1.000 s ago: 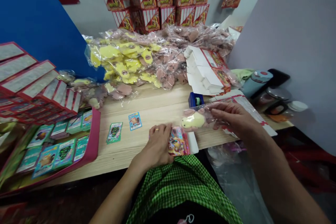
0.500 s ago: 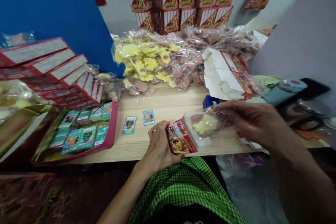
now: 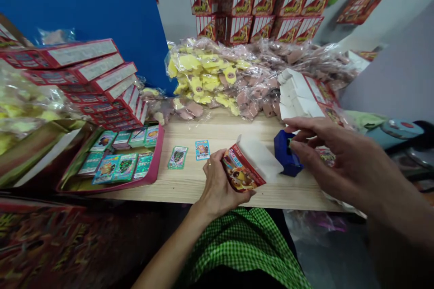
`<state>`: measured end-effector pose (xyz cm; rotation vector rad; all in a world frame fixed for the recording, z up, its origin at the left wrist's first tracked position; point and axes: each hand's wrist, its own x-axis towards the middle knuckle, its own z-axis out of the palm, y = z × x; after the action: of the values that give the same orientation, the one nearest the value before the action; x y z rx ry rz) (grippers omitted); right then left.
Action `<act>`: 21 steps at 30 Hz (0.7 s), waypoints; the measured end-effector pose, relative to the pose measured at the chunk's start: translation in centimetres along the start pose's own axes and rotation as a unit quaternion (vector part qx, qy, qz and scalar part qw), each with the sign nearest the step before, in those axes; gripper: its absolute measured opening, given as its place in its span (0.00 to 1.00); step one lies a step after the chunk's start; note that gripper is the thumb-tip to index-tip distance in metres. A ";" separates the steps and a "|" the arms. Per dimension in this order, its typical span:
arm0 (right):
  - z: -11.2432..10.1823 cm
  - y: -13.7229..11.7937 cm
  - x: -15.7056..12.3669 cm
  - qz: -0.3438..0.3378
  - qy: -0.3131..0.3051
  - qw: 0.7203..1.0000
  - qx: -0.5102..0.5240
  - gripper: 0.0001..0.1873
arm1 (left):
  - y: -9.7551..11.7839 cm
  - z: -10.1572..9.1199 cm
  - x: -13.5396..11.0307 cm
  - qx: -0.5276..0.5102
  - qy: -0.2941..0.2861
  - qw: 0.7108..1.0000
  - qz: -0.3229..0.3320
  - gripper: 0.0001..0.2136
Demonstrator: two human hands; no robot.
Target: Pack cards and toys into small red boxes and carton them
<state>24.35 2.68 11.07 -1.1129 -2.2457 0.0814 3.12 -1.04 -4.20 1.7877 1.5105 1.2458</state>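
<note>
My left hand [image 3: 219, 179] grips a small red printed box [image 3: 241, 173] near the front edge of the wooden table [image 3: 217, 192]; the box's white flap stands open toward the right. My right hand [image 3: 325, 153] hovers just right of it, fingers loosely spread with nothing in them, fingertips at a blue tape dispenser [image 3: 286, 158]. The bagged yellow toy held earlier is out of sight. Two loose cards [image 3: 190, 153] lie on the table left of my left hand.
A pink tray [image 3: 149, 176] of green card packs sits at the left beside stacked flat red boxes [image 3: 98, 86]. Bags of yellow and pink toys [image 3: 230, 81] pile at the back, folded white boxes [image 3: 305, 95] at the right, red cartons [image 3: 257, 0] behind.
The bagged yellow toy left my right hand and can no longer be seen by the box's open end. My right hand moved to the blue dispenser. The camera swung left.
</note>
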 end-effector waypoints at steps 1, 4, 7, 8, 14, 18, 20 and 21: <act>0.2 -0.2 0.6 -0.005 0.004 1.000 0.002 0.17 | 0.0 0.0 0.3 0.004 -0.013 1.000 0.000 0.56; 2.9 -1.5 2.6 -0.029 -0.006 1.000 0.006 0.15 | -0.9 -1.3 1.7 0.039 -0.036 0.998 -0.019 0.53; 8.7 -2.9 4.8 -0.053 -0.137 0.988 -0.038 0.15 | -3.3 -4.4 3.4 0.176 0.052 0.972 -0.147 0.33; 11.0 -3.3 5.4 -0.058 -0.208 0.974 -0.067 0.15 | -4.3 -5.6 3.9 0.228 0.082 0.948 -0.204 0.28; 22.2 -4.2 6.3 -0.078 -0.349 0.927 -0.113 0.31 | -7.8 -8.8 3.9 0.315 0.106 0.893 -0.303 0.25; 24.1 -3.9 6.3 -0.077 -0.374 0.918 -0.103 0.20 | -8.3 -8.4 4.1 0.324 0.117 0.890 -0.299 0.25; 24.0 -3.3 6.6 -0.066 -0.381 0.917 -0.094 0.19 | -8.3 -8.6 4.3 0.321 0.119 0.893 -0.291 0.21; 23.8 -3.0 7.0 -0.055 -0.382 0.918 -0.090 0.18 | -8.4 -8.8 4.4 0.318 0.119 0.896 -0.287 0.20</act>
<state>5.87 10.90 -3.62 -1.1785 -3.0574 0.3156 -8.84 3.77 -5.49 1.3505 2.5713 0.7220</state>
